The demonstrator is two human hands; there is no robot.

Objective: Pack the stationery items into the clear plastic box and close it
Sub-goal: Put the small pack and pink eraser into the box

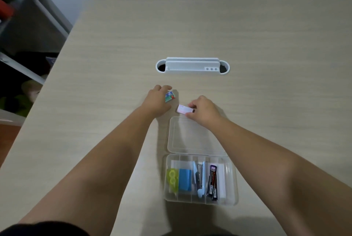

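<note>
The clear plastic box (231, 188) lies open near me, its lid (182, 136) flat on the table beyond it. Its compartments hold a yellow-green item (172, 178), a blue block (185, 179), a pale stapler-like tool (200, 178) and dark lead tubes (213, 180). Past the lid, my left hand (157, 102) grips a small colourful eraser (170, 96) on the table. My right hand (202, 110) pinches a small white rectangular item (183, 110) just above the lid's far edge.
A white cable-slot organiser (192, 65) is set into the beige table (114, 54) further back. The table's left edge runs diagonally; beyond it stand dark shelves (28, 26) with clutter.
</note>
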